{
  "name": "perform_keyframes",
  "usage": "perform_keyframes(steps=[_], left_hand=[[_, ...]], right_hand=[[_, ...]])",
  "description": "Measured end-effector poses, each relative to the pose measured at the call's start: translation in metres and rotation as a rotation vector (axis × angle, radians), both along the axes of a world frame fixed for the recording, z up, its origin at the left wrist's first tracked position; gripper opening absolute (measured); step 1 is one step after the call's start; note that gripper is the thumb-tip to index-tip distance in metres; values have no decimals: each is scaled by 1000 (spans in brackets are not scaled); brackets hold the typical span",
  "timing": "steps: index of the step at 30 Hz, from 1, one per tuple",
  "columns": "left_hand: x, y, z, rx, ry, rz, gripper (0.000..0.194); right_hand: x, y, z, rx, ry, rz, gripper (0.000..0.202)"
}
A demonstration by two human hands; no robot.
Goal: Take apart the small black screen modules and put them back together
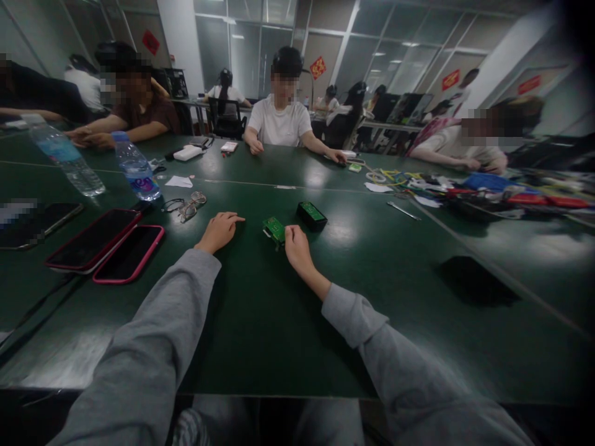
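Observation:
Between thumb and fingers, my right hand (297, 249) grips a green circuit board (274, 228) by its right edge, tilted a little above the table. Small parts stick out from the board's lower side; they are too small to name. Just behind it lies a black box (312, 215) with another green board inside. To the left, my left hand (220, 231) rests over the table with its fingers stretched out, holding nothing. A pair of glasses (189, 207) lies beyond that hand.
Phones (129, 254), a water bottle (134, 166) and a second bottle (67, 155) stand or lie at left. A wrench-like tool (403, 210) and a cable heap (488, 189) are at right. A dark flat object (478, 280) lies nearer. People sit across the green table (260, 347).

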State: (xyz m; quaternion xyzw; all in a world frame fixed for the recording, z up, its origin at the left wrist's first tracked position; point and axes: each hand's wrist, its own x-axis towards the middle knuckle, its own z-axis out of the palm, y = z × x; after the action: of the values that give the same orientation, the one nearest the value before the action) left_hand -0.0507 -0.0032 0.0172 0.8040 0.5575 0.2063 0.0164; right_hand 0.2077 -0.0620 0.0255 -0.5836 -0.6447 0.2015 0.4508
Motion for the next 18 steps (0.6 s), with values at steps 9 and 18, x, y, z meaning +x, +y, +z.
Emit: perform_keyframes(steps=[9, 18], left_hand=[[-1, 2, -4, 21, -11, 0, 43], [2, -1, -2, 13, -21, 8, 43]], right_hand=[[-10, -18, 7, 132, -313, 182, 53], [29, -127, 34, -18, -290, 767, 55]])
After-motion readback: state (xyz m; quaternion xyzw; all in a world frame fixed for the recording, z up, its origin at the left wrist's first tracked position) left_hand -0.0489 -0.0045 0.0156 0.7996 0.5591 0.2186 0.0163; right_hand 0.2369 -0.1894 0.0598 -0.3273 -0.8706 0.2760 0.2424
